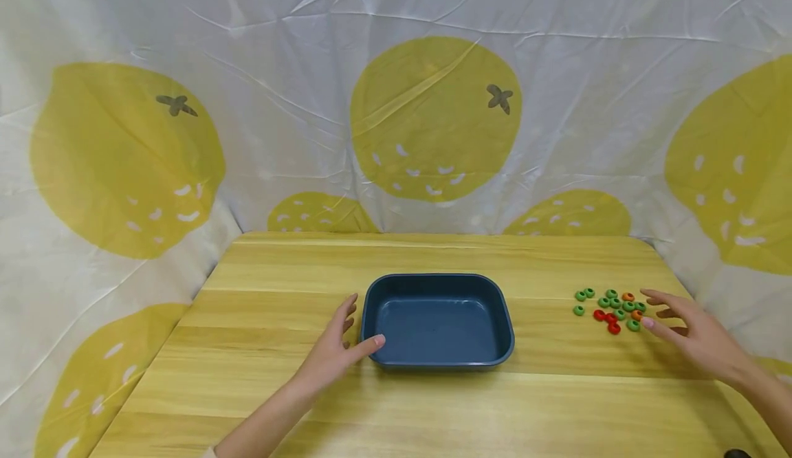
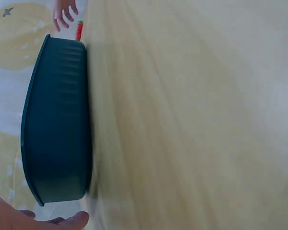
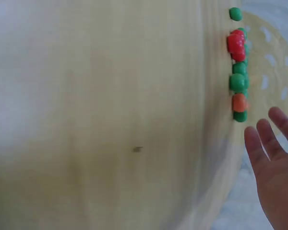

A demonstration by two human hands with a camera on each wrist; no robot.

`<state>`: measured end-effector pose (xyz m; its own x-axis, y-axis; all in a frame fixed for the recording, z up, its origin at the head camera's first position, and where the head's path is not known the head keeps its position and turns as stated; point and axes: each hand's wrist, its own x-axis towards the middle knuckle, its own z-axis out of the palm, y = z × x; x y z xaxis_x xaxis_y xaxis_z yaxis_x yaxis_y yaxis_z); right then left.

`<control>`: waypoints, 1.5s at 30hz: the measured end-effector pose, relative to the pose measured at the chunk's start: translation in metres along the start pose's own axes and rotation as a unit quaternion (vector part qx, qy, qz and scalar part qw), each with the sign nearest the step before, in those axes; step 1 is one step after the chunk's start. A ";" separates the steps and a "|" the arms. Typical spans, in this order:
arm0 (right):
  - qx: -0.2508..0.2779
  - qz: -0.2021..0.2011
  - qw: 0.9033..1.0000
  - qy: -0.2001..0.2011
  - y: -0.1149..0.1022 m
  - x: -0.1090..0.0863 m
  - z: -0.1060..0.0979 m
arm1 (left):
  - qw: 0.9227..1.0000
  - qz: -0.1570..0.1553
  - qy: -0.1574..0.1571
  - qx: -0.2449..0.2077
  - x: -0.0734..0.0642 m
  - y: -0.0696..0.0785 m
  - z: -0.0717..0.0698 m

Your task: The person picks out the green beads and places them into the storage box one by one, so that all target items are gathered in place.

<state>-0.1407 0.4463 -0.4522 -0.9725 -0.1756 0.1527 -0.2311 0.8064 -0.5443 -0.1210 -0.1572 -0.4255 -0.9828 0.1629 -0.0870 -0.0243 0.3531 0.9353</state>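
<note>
Down near the front of the wooden table (image 1: 433,410), two bare arms reach in from the bottom edge. Using the blue tray (image 1: 437,360) as the landmark, the left hand (image 1: 337,351) lies just left of the tray's near left corner. Its fingers are straight and a little apart, and the thumb touches the tray's rim at that corner. The other fingers point up along the tray's left side; I cannot tell if they touch it. The left wrist view shows the tray's dark side wall close up, standing flat on the table. The tray sits in the middle of the table and nothing lies inside it. Well to the right of the tray, the right hand (image 1: 693,334) is spread wide with its fingers apart and holds nothing. Its fingertips (image 1: 647,322) are just beside a small pile of beads (image 1: 612,309), green, red and orange, that lie on the table. Behind the tray, past the far edge of the table, hangs a white cloth with big yellow fruit shapes (image 1: 433,121).
</note>
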 end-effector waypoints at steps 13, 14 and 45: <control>-0.016 0.062 0.998 -0.022 0.007 -0.011 0.015 | 0.986 -0.036 -0.033 -0.162 0.001 -0.018 0.010; -0.016 0.064 0.997 -0.028 0.007 -0.010 0.015 | 0.985 -0.037 -0.034 -0.165 0.001 -0.018 0.010; -0.046 -0.021 0.999 -0.006 0.004 0.014 0.013 | 0.982 -0.045 -0.046 -0.179 0.002 -0.018 0.006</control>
<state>-0.1555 0.4399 -0.4631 -0.9623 -0.2169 0.1641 -0.2692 0.8465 -0.4594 -0.1212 -0.1576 -0.4447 -0.9533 0.2342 -0.1909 -0.1901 0.0263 0.9814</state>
